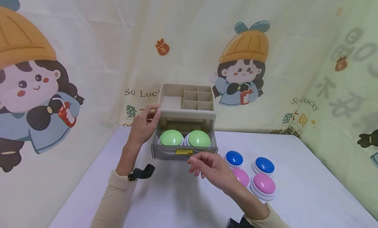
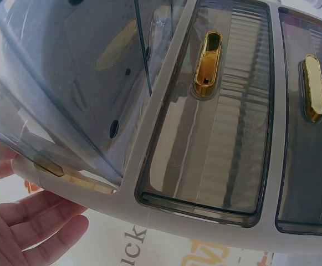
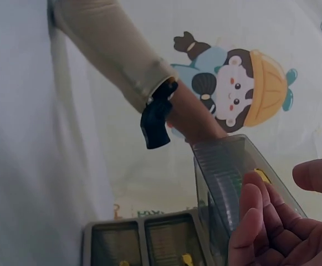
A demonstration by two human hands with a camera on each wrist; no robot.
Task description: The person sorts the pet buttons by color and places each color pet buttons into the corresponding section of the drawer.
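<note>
A beige storage box [image 1: 186, 114] stands on the table with its clear grey top drawer [image 1: 165, 153] pulled out. Two green dome buttons [image 1: 171, 137] with white bases lie in the drawer. My left hand [image 1: 144, 126] touches the box's left side, its fingers [image 2: 50, 221] loosely extended along the edge in the left wrist view. Just in front of the drawer's gold handle [image 1: 184, 152] is my right hand [image 1: 214, 170], fingers relaxed and bent, holding nothing. In the right wrist view, the right fingertips overlap the drawer front [image 3: 227, 177].
Two blue buttons [image 1: 264, 165] and two pink buttons [image 1: 264, 184] sit on the white table [image 1: 310, 175], right of the box. Divided compartments [image 1: 198, 98] form the box's top. Below the pulled-out drawer are two closed drawers [image 2: 205, 144] with gold handles. A printed cloth [image 1: 183, 31] hangs behind.
</note>
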